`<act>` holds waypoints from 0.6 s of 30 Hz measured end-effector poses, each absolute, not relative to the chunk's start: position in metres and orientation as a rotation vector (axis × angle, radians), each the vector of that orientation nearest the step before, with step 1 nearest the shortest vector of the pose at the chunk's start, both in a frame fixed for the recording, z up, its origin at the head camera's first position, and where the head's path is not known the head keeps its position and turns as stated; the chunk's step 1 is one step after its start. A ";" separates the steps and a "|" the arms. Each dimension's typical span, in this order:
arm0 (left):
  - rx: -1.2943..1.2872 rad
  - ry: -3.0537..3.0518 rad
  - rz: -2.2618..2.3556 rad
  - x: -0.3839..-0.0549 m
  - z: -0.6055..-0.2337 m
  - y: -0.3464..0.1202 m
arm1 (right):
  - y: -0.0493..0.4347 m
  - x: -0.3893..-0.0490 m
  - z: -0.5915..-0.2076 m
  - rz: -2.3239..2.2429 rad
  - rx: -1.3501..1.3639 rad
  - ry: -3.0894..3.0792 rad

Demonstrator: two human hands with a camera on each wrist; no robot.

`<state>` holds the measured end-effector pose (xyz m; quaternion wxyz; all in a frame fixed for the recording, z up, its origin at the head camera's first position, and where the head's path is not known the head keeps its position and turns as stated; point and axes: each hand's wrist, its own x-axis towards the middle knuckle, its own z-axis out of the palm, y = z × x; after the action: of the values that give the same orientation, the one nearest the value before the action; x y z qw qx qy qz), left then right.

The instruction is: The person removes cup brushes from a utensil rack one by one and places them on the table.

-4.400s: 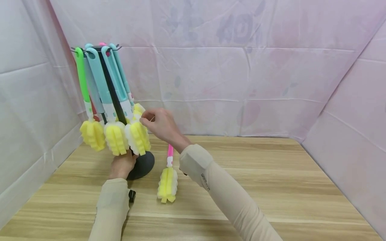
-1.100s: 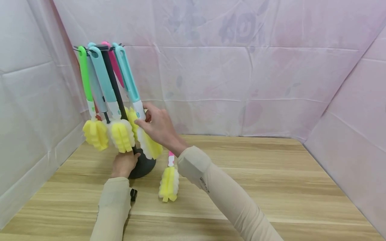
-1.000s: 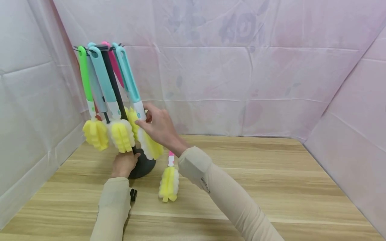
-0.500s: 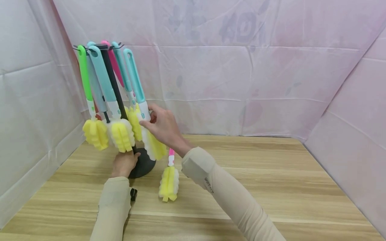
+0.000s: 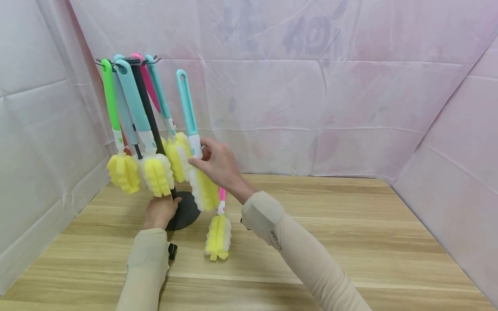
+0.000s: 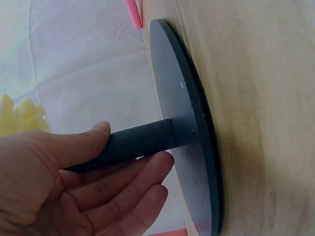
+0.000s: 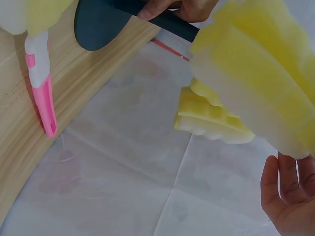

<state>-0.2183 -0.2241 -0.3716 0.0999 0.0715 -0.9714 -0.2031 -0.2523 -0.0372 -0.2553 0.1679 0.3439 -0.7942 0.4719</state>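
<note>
My right hand [image 5: 221, 166] pinches a sponge bottle brush [image 5: 188, 106] by its white neck. This brush has a light blue handle pointing up and a yellow-and-white sponge head, and it is off the stand, just right of it. Its sponge [image 7: 251, 73] fills the upper right of the right wrist view. Low on the black stand [image 5: 186, 211], my left hand [image 5: 160, 212] holds the pole [image 6: 140, 140], thumb on one side and fingers on the other, close above the round base [image 6: 172, 88].
Other sponge brushes hang from the stand's hooks: a green one [image 5: 110, 97], several blue ones such as this front brush [image 5: 134, 97], and a pink handle [image 5: 149, 84] behind. A pink-handled brush [image 5: 218, 237] lies on the wooden table [image 5: 330, 242]. Sheeted walls [image 5: 264, 95] enclose the table.
The blue-handled brush that hung at the stand's right front has been gripped by my right hand, come off its hook and moved right. My left hand stays on the pole.
</note>
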 end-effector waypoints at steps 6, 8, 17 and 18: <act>0.201 -2.851 -0.574 -0.218 -0.372 -0.224 | -0.032 -0.255 -0.257 1.313 0.963 -2.269; 0.191 -2.840 -0.563 -0.217 -0.372 -0.223 | -0.030 -0.255 -0.257 1.303 0.963 -2.274; 0.134 -2.804 -0.533 -0.216 -0.373 -0.223 | -0.023 -0.259 -0.263 1.278 0.936 -2.293; 0.139 -2.804 -0.539 -0.216 -0.373 -0.223 | -0.022 -0.260 -0.263 1.278 0.933 -2.296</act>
<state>-0.2165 -0.2235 -0.3733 0.1408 0.0481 -0.9711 -0.1865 -0.2599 -0.0219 -0.2634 0.1758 0.3294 -0.8105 0.4512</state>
